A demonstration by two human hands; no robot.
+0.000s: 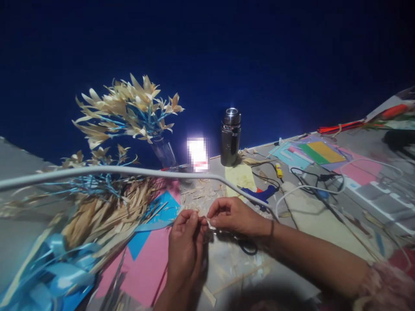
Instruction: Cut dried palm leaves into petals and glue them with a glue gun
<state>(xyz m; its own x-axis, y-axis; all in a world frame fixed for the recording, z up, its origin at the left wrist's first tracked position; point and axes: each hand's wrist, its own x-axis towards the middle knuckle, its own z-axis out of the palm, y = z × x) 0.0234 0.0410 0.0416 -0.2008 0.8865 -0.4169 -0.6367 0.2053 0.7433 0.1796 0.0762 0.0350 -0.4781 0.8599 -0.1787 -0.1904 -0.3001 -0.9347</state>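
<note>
My left hand (188,235) and my right hand (235,216) meet over the middle of the work surface, fingertips almost touching. Both are closed in a pinch. Something small and pale shows between the fingertips, too small to name. Below my right hand lies a dark loop (249,247), which looks like a scissors handle partly hidden by the hand. Pale husk scraps (207,194) are scattered just beyond the fingers. A blue glue gun (261,194) rests past my right wrist.
A white cable (129,172) crosses in front. Flowers made of pale husk (129,112) stand in a glass (164,151) at back left, near a steel flask (230,140). Dried husks (113,211) and blue ribbon (61,272) lie left; coloured sheets (324,151) and a power strip (379,203) right.
</note>
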